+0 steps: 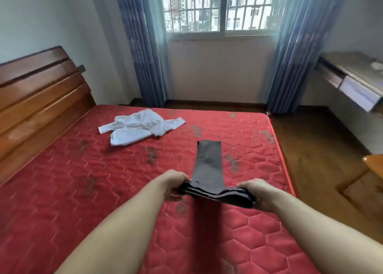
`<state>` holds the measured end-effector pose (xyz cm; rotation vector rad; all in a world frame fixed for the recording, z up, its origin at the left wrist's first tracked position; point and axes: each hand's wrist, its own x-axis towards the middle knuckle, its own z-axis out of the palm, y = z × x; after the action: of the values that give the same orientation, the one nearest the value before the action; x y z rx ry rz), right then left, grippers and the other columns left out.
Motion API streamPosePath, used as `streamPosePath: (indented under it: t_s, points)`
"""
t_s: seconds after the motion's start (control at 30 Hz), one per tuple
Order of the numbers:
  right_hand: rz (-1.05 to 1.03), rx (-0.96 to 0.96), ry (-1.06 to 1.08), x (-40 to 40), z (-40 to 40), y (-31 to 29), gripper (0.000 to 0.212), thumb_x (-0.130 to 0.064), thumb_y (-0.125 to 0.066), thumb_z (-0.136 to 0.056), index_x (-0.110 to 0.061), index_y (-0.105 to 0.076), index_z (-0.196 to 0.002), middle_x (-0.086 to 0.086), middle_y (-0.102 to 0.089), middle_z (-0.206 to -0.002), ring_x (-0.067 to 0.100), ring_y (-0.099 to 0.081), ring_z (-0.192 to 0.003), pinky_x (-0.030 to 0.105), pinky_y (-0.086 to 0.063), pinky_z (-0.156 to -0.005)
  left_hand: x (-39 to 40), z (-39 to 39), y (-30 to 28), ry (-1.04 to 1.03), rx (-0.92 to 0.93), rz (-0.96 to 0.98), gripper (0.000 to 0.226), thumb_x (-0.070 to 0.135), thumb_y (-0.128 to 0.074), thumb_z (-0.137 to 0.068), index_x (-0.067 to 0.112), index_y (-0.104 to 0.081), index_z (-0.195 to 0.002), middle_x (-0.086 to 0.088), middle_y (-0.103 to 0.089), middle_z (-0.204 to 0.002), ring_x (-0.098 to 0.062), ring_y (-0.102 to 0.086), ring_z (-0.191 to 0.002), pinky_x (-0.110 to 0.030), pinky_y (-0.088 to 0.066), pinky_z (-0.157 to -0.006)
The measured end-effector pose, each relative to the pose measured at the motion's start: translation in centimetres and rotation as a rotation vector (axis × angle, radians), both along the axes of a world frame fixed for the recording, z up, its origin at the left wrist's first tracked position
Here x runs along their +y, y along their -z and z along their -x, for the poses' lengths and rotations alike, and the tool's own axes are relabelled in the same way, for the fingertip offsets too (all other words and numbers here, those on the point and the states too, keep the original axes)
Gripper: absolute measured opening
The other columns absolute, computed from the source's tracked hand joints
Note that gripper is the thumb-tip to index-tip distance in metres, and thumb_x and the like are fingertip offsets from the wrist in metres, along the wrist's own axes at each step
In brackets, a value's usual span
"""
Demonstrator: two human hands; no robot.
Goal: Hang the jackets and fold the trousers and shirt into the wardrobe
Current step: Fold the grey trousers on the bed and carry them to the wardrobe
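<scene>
Both bare forearms reach forward over the red quilted mattress (103, 191). Left hand (176, 185) grips the left end of the dark trousers (208, 166), fingers curled round the folded layers; right hand (258, 193) grips the right end the same way. Trousers held just above the mattress near its right side, the near part doubled into several stacked layers between the hands, the legs running away from the camera and lying flat on the mattress, hem end squared off

White shirt (138, 126) lies crumpled on the mattress, well apart from the trousers, further back and to the left, one sleeve stretched right

Wooden headboard (37, 91) along the left. Barred window (219, 6) straight ahead, blue curtains (143, 46) either side. Desk with a drawer (356, 83) against the right wall. Dark wooden floor (310, 145) right of the bed
</scene>
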<state>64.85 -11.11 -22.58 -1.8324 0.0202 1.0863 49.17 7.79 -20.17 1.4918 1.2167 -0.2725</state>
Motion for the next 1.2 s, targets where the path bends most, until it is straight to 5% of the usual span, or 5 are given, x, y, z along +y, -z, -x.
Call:
streamPosePath:
  t_s: [0.4,0.7,0.83,0.93,1.2]
  points:
    - [-0.508,0.035,-0.217,-4.8,-3.5,-7.2,0.046,-0.015,-0.045,-0.08,-0.02,-0.066,-0.12,0.003,-0.07,-0.118,0.019,-0.066,-0.112,0.043,-0.049,-0.085,-1.2,3.4,-9.6,0.215,-0.557,0.171,0.028,0.005,-0.047,-0.073,0.015,-0.063,-0.093,-0.003,-0.057,-0.088,-0.013,-0.055,-0.087,-0.039,-0.045,-0.096]
    - [-0.286,-0.467,-0.201,-4.1,-4.0,-6.6,0.024,-0.036,-0.075,-0.081,-0.019,-0.07,-0.097,-0.004,-0.072,-0.071,0.011,-0.066,-0.063,0.026,-0.052,-0.062,-0.4,1.2,-7.2,0.515,-0.438,-0.222,0.077,-0.018,-0.054,-0.067,0.019,-0.052,-0.134,-0.013,-0.063,-0.116,-0.025,-0.063,-0.105,-0.042,-0.052,-0.086]
    - [-0.313,-0.504,-0.146,-2.8,-4.9,-7.0,0.015,-0.04,-0.069,-0.086,-0.025,-0.073,-0.088,-0.015,-0.073,-0.088,-0.001,-0.066,-0.077,0.017,-0.044,-0.065,0.3,-0.8,-6.8,0.382,-0.565,-0.47,0.04,-0.007,-0.071,-0.079,0.013,-0.067,-0.114,-0.011,-0.072,-0.104,-0.023,-0.068,-0.098,-0.036,-0.053,-0.092]
    - [-0.417,-0.33,-0.101,-0.8,-5.4,-8.1,0.02,-0.035,-0.06,-0.093,-0.02,-0.071,-0.099,-0.006,-0.075,-0.103,0.008,-0.068,-0.093,0.027,-0.047,-0.079,2.0,-2.3,-7.6,0.197,-0.702,-0.385,0.013,0.008,-0.072,-0.086,0.014,-0.073,-0.098,-0.002,-0.072,-0.083,-0.008,-0.069,-0.072,-0.019,-0.055,-0.065]
    - [-0.768,-0.003,-0.058,5.5,-8.0,-14.6,0.049,-0.055,-0.063,-0.08,-0.018,-0.076,-0.108,0.007,-0.07,-0.118,0.02,-0.068,-0.107,0.034,-0.059,-0.082,6.1,-5.4,-6.5,0.223,-0.767,0.235,0.031,0.017,-0.07,-0.087,0.012,-0.066,-0.117,-0.006,-0.071,-0.117,-0.019,-0.068,-0.107,-0.024,-0.056,-0.079]
